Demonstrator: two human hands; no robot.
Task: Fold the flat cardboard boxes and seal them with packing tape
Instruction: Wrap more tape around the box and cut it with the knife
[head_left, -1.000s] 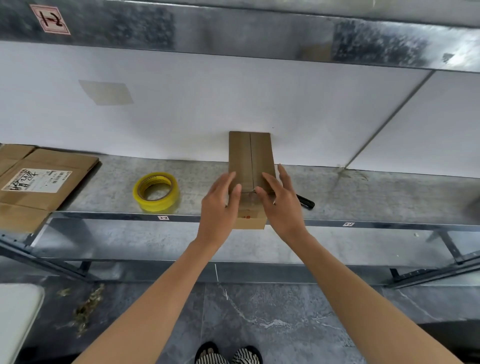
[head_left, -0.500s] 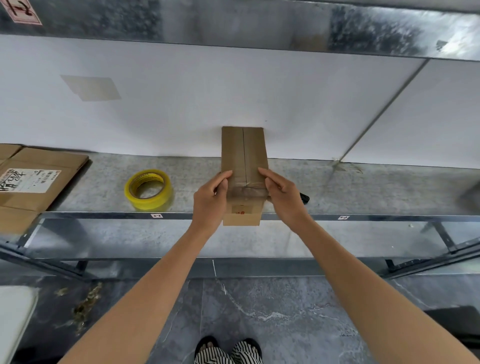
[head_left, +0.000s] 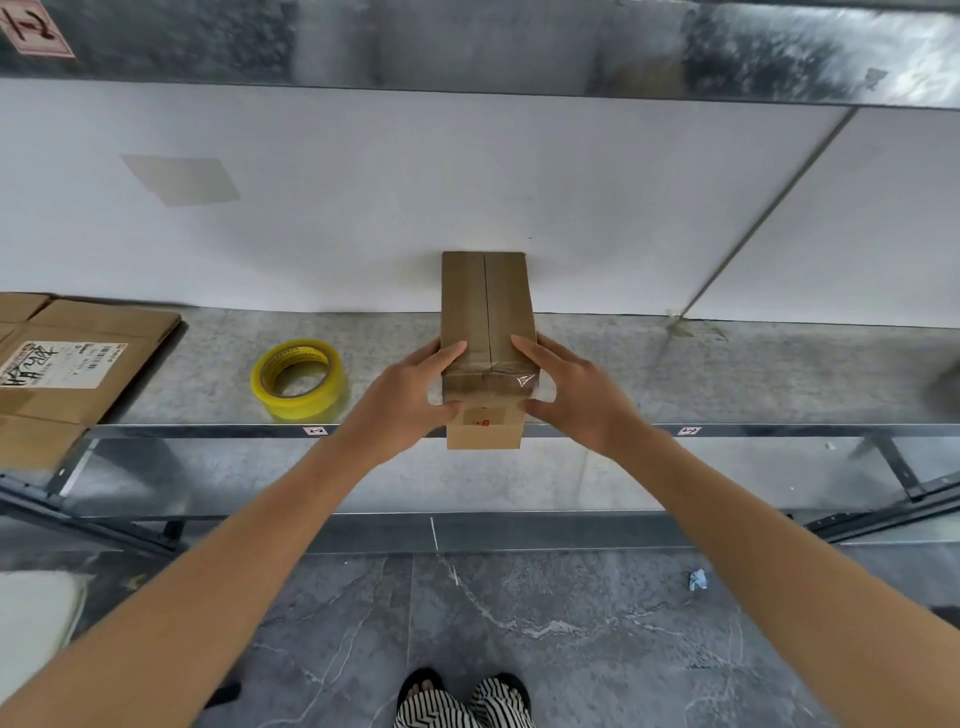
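A narrow brown cardboard box (head_left: 488, 301) lies on the metal shelf (head_left: 737, 379), its far end against the white wall and its near end jutting over the front edge. Clear tape runs along its top seam and folds down over the near end. My left hand (head_left: 405, 400) presses the box's near left corner, with straight fingers on the top edge and the thumb on the front face. My right hand (head_left: 576, 400) mirrors it at the near right corner. A yellow packing tape roll (head_left: 298, 382) lies flat on the shelf, left of the box.
Flat cardboard boxes (head_left: 78, 358) with a white label are stacked at the shelf's left end. A second metal shelf (head_left: 467, 41) hangs overhead. Below is a grey stone floor (head_left: 519, 623), with my feet at the bottom.
Both hands have slid from the top of the box's near end outward and down to its corners, smoothing the tape there. The box has stayed in place.
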